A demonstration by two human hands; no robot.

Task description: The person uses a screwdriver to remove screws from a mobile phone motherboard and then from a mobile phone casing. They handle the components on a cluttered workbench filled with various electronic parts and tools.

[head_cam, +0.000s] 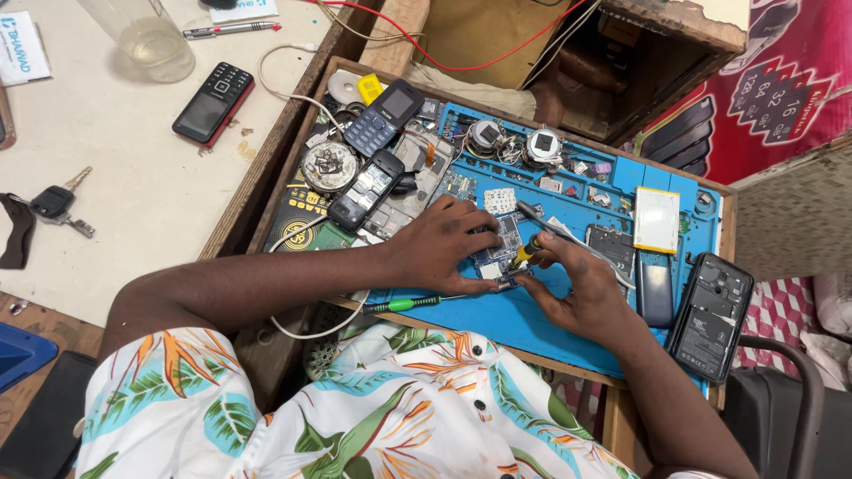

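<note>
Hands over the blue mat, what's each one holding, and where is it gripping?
The right hand pinches a small yellow-and-black tool at its handle end. The left hand presses the circuit board onto the blue mat, fingers on its top and edge.

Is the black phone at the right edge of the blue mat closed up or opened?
Opened. The black phone lies face down with its back cover off, so its inner parts show. It rests partly over the edge of the blue mat.

Left hand point(446, 246) pins circuit board point(501, 247) on blue mat point(568, 191); right hand point(572, 286) grips yellow-handled tool point(525, 251)
</note>
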